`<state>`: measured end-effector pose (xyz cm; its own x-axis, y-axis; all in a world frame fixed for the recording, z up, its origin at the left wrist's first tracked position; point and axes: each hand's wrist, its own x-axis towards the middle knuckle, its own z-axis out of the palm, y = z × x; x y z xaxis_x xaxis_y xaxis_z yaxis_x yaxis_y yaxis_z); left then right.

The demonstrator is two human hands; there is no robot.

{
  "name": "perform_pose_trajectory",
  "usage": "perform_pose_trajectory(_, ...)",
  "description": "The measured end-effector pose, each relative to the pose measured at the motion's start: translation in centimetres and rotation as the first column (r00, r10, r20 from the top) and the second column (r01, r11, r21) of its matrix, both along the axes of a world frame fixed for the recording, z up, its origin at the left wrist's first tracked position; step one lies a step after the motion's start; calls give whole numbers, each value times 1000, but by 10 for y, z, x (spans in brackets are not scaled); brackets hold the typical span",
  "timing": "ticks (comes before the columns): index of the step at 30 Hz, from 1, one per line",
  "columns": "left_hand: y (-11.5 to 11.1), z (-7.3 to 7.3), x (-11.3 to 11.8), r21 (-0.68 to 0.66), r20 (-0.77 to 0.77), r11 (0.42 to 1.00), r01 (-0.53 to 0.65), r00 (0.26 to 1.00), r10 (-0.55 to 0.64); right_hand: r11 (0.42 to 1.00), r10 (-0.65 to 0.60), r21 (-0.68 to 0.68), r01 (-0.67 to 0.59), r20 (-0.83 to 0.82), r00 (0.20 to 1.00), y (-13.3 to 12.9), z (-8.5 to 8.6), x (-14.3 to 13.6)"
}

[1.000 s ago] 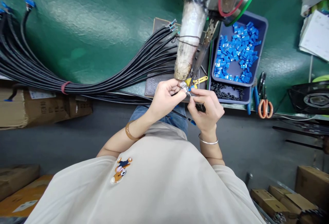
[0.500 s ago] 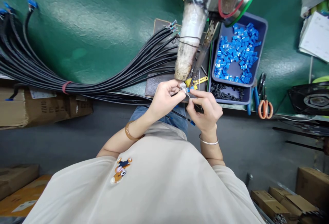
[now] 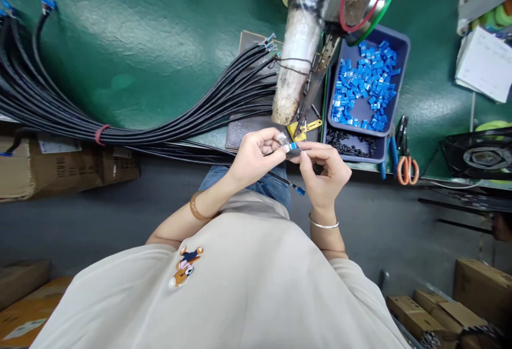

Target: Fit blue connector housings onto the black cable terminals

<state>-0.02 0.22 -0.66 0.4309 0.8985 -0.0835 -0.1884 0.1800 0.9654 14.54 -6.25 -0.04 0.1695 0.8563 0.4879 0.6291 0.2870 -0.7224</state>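
Observation:
At the table's front edge, my left hand (image 3: 260, 156) pinches a cable end with silvery shielding (image 3: 282, 139) and fine wires. A small blue connector (image 3: 294, 146) sits at that end, between my two hands. My right hand (image 3: 326, 173) has its thumb and forefinger closed on the connector's right side; the exact contact is partly hidden. Just behind the fingers lies a yellow tool (image 3: 298, 130). Above the hands hangs a wrapped, pale nozzle-like tube (image 3: 287, 87), beside a metal arm. Below them, another black cable with a blue plug (image 3: 299, 190) hangs over my lap.
A bundle of black cables (image 3: 160, 131), tied with a red band, runs along the left edge. To the right stand a bin of blue connectors (image 3: 400, 71), a bin of small black parts (image 3: 352, 157), orange-handled scissors (image 3: 408, 170) and a black fan (image 3: 484, 151).
My right hand has shifted from a thin wire below the connector to the connector's right side. The connector has moved slightly down, and the camera view has turned a little.

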Motion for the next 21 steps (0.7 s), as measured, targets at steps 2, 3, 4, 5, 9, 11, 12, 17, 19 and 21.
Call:
perform_pose_trajectory(2, 0, -1, 0, 10, -2, 1000, 9, 1000, -9, 1000, 16, -3, -16, -3, 1000, -1, 0, -1)
perform_pose_trajectory(3, 0, -1, 0, 17, -6, 1000, 11, 1000, -11, 1000, 28, 9, -29, 16, 999, -2, 1, -1)
perform_pose_trajectory(4, 0, -2, 0, 20, -10, 1000, 13, 1000, -12, 999, 40, 27, -41, 42, 998, -2, 1, -1)
perform_pose_trajectory(5, 0, -2, 0, 22, -12, 1000, 10, 1000, -10, 997, 47, 50, -51, 72, 996, -2, 1, -1)
perform_pose_trajectory(9, 0, -1, 0, 19, -11, 1000, -2, 1000, 2, 989, -7, 145, -17, 161, 987, -1, 2, -1)
perform_pose_trajectory(11, -1, 1, 0, 34, -24, 999, 9, 1000, -8, 991, -51, 126, 33, 137, 989, 1, 2, -1)
perform_pose_trajectory(12, -2, 1, 0, 44, -33, 999, 12, 999, -10, 995, -55, 86, 46, 106, 993, 1, 3, -1)
perform_pose_trajectory(17, -2, -2, 2, 83, -37, 996, -18, 999, 22, 1000, -21, 16, 19, 110, 994, 5, 3, -3)
perform_pose_trajectory(19, -1, -4, 3, 95, -38, 995, -25, 999, 28, 996, -35, 87, 18, 205, 978, 5, 3, -4)
perform_pose_trajectory(21, 0, -5, 4, 97, -36, 995, -38, 998, 41, 992, -43, 123, 12, 253, 966, 6, 3, -4)
